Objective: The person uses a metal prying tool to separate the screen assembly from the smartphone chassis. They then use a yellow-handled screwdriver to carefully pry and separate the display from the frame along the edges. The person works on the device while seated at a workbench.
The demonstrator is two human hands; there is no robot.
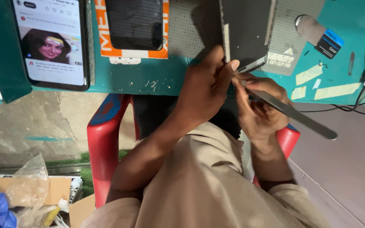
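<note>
Here, counted against the teal counter [148, 78] as the landmark:

Phones: three. One with a lit screen [51, 42] lies on the counter's left part; one with a dark screen [134, 23] rests on an orange card [102, 25] nearer the middle; one dark phone body [243, 31] is held at the counter's near edge, right of the middle.

Mats: one grey dotted mat [186, 29] lies under and behind the held phone body.

Metal tools: one long flat metal blade [292, 114], its tip at the lower corner of the phone body, its far end reaching out past the counter's near edge to the right.

Tape strips: four pale pieces [309, 74] stuck on the counter's right part.

Chairs: one red plastic chair [104, 139], below the counter's near edge.

Left hand [205, 88]: raised from the lap to the counter's edge, fingers curled, grip closed on the lower edge of the phone body, thumb tip pressed against its corner.

Right hand [258, 105]: just right of the left hand and touching it, wrist bent, grip closed around the metal blade near its tip.

Boxes: one cardboard box [55, 190] with plastic bags [26, 185], on the floor well left of the counter's near edge.
</note>
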